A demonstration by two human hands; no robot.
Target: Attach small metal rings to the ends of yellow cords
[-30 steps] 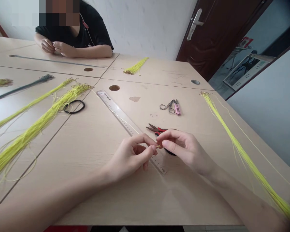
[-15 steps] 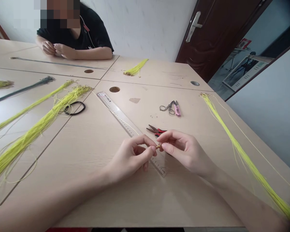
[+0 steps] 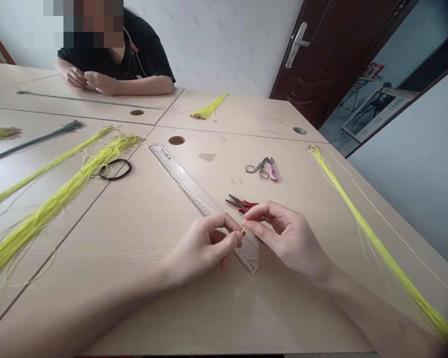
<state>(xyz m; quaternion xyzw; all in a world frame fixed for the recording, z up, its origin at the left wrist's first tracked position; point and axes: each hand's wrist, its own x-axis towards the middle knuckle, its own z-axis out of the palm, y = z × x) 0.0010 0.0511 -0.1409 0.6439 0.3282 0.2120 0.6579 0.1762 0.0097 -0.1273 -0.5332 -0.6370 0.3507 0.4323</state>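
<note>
Between the fingertips of both hands is the end of a thin yellow cord [image 3: 243, 229]. My left hand [image 3: 212, 243] pinches it between thumb and forefinger. My right hand [image 3: 281, 233] pinches its short upper tip, and the fingers of the two hands nearly meet. From my left hand the cord runs back along a clear plastic ruler [image 3: 186, 184] toward the yellow bundle at the left. Both hands hover over the ruler's near part. Red-and-black pliers [image 3: 241, 201] lie just behind my right hand, which partly covers their handles.
Yellow cord bundles lie at left [image 3: 63, 196] and right [image 3: 362, 223], with a black elastic band [image 3: 115, 170] near the left one. Folding scissors [image 3: 259, 168] and pink thread snips [image 3: 272, 170] lie beyond the pliers. Across the table sits a person [image 3: 145, 54], hands together.
The cord tip between my fingers has turned from nearly level to pointing upward. My right fingers have shifted slightly on it. The view has tilted a little.
</note>
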